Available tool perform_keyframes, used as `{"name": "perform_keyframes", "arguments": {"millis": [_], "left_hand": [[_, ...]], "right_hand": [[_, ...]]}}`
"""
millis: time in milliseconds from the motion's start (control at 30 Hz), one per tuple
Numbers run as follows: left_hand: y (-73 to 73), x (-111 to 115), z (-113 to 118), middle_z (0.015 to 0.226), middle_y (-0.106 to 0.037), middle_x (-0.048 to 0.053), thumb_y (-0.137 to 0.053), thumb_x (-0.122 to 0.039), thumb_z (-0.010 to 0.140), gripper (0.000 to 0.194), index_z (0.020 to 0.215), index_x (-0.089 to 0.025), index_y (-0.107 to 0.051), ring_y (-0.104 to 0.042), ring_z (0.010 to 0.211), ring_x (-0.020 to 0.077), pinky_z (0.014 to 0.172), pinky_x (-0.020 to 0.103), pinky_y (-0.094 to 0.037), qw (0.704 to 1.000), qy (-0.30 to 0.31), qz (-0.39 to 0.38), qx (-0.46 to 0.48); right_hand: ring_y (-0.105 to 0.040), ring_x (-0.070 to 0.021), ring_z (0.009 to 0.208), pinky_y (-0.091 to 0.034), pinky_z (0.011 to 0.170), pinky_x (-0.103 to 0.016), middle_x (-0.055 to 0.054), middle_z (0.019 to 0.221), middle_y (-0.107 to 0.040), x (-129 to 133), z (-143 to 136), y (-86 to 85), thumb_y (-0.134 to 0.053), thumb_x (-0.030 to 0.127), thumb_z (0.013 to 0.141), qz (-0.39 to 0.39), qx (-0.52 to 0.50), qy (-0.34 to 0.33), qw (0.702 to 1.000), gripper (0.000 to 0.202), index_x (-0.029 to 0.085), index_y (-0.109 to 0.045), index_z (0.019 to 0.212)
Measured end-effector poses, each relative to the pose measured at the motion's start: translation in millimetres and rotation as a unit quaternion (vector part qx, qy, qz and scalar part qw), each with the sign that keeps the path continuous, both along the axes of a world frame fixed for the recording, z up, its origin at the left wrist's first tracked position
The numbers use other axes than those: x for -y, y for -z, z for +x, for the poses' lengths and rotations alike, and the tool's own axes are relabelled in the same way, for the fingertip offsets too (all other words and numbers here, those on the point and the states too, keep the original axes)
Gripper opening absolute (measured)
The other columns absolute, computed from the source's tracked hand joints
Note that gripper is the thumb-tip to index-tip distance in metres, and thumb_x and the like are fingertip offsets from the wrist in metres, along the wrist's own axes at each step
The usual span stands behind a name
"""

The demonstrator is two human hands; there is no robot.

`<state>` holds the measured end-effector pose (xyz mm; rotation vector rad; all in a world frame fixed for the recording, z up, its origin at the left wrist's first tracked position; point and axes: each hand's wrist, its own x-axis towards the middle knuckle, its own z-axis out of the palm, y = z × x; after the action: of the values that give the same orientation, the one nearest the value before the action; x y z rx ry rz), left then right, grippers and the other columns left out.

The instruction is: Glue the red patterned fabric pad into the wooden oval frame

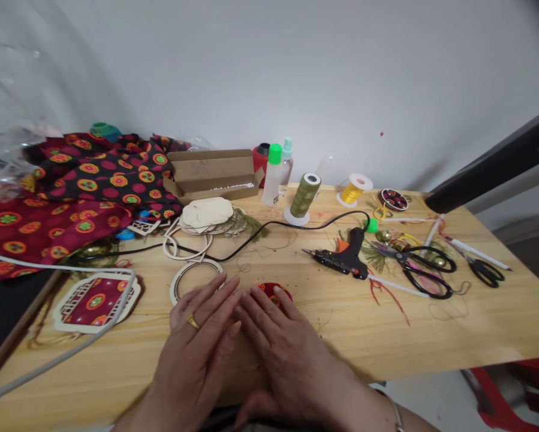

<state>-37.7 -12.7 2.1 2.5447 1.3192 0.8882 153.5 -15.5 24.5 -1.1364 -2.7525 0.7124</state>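
Two hands lie over the near middle of the desk [386, 336], their fingertips almost meeting. At the far left of centre, an open cardboard box [213, 171] shows a pale, glinting strip inside, too small to make out. Just right of it stand a frosted bottle [272, 183] with a green cap and, partly behind, a clear bottle [287, 165] with a pale teal top; I cannot tell what either holds. The round fabric piece [282, 291], dark red and black with orange-red patches, lies under the right hand [287, 345], which covers most of it. That hand's fingers are straight and slightly spread. The left hand [201, 336], wearing a gold ring [192, 321], has straight fingers held close together, with the thumb apart; they overlap the near right part of a cream hoop [175, 282] with a dark inner line.
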Motion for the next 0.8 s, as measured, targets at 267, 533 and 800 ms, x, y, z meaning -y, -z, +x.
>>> {"name": "perform_keyframes", "arguments": {"millis": [267, 533, 800], "left_hand": [[5.2, -2.1, 3.0, 0.132, -0.055, 0.014, -0.043, -0.010, 0.088, 0.046, 0.133, -0.017, -0.040, -0.039, 0.130, 0.0244, 0.099, 0.046, -0.033, 1.000, 0.000, 0.003, -0.018], [8.6, -9.9, 22.9, 0.123, -0.065, 0.008, -0.046, -0.009, 0.087, 0.034, 0.117, -0.023, -0.056, -0.050, 0.123, 0.0254, 0.100, 0.047, -0.029, 0.999, 0.000, 0.038, -0.022], [26.2, -7.8, 28.3, 0.119, -0.067, 0.006, -0.041, -0.011, 0.087, 0.034, 0.113, -0.025, -0.061, -0.056, 0.116, 0.0234, 0.104, 0.048, -0.021, 0.999, 0.011, 0.023, -0.021]], "right_hand": [[-0.002, -0.0275, 0.141, -0.008, 0.115, -0.048, -0.015, 0.153, -0.014, 7.8, 10.8, -1.2, -0.039, 0.066, 0.083, 0.052, -0.024, 0.016, 0.998, 0.091, 0.002, -0.019, 0.144], [-0.005, -0.0285, 0.141, -0.026, 0.109, -0.055, -0.014, 0.151, -0.025, 3.9, 55.0, 6.5, -0.045, 0.042, 0.091, 0.125, -0.003, 0.165, 0.978, 0.058, 0.007, -0.037, 0.138], [-0.008, -0.0341, 0.140, -0.023, 0.108, -0.061, -0.011, 0.152, -0.022, 18.6, 75.4, 2.0, -0.050, 0.062, 0.081, 0.134, 0.077, 0.087, 0.984, 0.076, 0.018, -0.034, 0.141]]}}
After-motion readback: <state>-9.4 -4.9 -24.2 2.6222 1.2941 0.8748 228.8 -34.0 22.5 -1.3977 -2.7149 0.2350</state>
